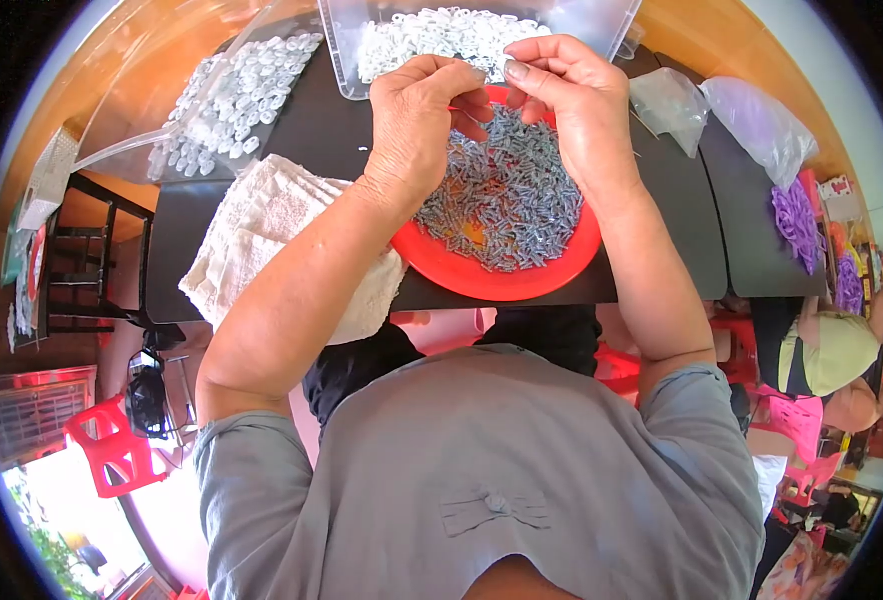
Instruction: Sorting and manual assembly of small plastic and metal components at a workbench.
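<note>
Both hands are raised over the far side of a red basin full of small grey tube-like pieces. My left hand is closed, its thumb and forefinger pinched together. Close by, my right hand also pinches with thumb and forefinger, its other fingers curled. A tiny whitish bit shows at the right fingertips, too small to name. What the left fingers hold, if anything, is hidden. Just beyond the hands stands a clear plastic box with many small white ring-like pieces in it.
A clear bag of white oval pieces lies far left. Folded pale cloth rests under my left forearm on the dark table. Clear plastic bags and a purple bundle are right. Another person sits at the right.
</note>
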Tool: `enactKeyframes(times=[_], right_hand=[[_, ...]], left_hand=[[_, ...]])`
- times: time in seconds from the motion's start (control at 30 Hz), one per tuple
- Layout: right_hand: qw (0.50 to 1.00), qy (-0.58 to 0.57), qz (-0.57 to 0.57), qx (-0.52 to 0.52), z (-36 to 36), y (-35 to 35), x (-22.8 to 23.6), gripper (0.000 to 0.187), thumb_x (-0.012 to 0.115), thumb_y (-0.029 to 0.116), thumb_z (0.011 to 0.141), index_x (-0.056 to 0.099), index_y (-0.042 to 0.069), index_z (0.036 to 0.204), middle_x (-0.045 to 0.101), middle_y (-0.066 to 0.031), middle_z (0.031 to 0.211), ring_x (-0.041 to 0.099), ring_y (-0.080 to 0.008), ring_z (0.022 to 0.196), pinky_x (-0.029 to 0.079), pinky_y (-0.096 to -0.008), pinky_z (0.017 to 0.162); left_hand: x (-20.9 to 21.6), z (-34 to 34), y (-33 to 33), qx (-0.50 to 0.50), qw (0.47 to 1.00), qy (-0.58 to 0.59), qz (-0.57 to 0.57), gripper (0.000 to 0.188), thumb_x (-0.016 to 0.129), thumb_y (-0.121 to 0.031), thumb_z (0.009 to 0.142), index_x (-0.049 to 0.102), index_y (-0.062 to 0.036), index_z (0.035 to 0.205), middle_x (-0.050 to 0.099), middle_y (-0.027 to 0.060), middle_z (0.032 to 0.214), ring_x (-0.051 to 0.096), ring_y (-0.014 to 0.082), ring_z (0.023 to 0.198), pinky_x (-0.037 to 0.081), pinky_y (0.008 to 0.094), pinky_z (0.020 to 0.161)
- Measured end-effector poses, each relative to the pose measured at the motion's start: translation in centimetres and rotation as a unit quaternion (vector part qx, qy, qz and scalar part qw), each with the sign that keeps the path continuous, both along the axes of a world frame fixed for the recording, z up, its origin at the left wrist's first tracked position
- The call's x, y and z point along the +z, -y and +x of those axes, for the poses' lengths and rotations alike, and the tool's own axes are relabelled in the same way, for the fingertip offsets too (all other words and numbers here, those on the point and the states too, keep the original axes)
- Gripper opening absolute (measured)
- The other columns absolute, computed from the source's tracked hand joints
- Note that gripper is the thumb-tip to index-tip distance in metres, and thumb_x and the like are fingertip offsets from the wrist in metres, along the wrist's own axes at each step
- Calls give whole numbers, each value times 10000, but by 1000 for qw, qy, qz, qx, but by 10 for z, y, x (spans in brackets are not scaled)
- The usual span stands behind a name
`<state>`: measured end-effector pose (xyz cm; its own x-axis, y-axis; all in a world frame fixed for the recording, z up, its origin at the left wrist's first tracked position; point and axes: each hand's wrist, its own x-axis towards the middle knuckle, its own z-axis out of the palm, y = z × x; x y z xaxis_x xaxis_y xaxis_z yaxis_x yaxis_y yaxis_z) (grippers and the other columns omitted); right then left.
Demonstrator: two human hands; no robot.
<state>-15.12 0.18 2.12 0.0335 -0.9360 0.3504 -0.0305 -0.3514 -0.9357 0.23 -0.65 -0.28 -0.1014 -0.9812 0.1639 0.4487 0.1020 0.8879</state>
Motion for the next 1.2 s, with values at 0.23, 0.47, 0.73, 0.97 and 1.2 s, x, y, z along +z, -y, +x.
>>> enactKeyframes(times=[0.23, 0.47, 0.73, 0.97, 1.2], right_hand=[[1000, -24, -10, -9, 0, -2, 0, 134, 643, 56, 859, 665, 4, 981, 652, -31, 795, 597, -85, 672, 427, -198, 567], [999, -41, -29, -8, 1, -2, -3, 142, 631, 43, 865, 668, -5, 994, 659, -38, 823, 594, -82, 692, 435, -202, 579], [998, 13, 20, 51, -11, 3, 0, 170, 599, 39, 880, 661, -26, 1024, 664, -54, 839, 589, -93, 692, 447, -215, 587], [989, 14, 85, 117, -26, 0, 9, 166, 616, 89, 872, 654, -28, 984, 654, -52, 806, 573, -102, 642, 450, -223, 580], [971, 29, 163, 170, -32, 1, 11, 168, 624, 155, 881, 637, -11, 903, 632, -53, 740, 585, -117, 608, 446, -216, 544]], left_hand=[[1, -1, -3, 2, 1000, 1, 0, 151, 606, -94, 816, 618, 56, 821, 618, 103, 695, 613, 167, 602, 512, 286, 494], [3, -1, -5, 8, 1000, 22, -15, 123, 609, -73, 807, 615, 50, 801, 614, 95, 685, 592, 150, 582, 487, 275, 485], [5, -4, -5, -27, 999, 18, -27, 135, 653, -72, 835, 611, 52, 866, 613, 78, 688, 604, 143, 621, 481, 255, 503], [10, -3, -7, -33, 993, 63, -97, 289, 771, -6, 743, 603, 42, 973, 641, 70, 785, 600, 118, 671, 499, 246, 532], [8, -2, -14, -34, 978, 132, -157, 300, 762, 47, 726, 618, 18, 988, 643, 64, 839, 608, 108, 757, 529, 239, 666]])
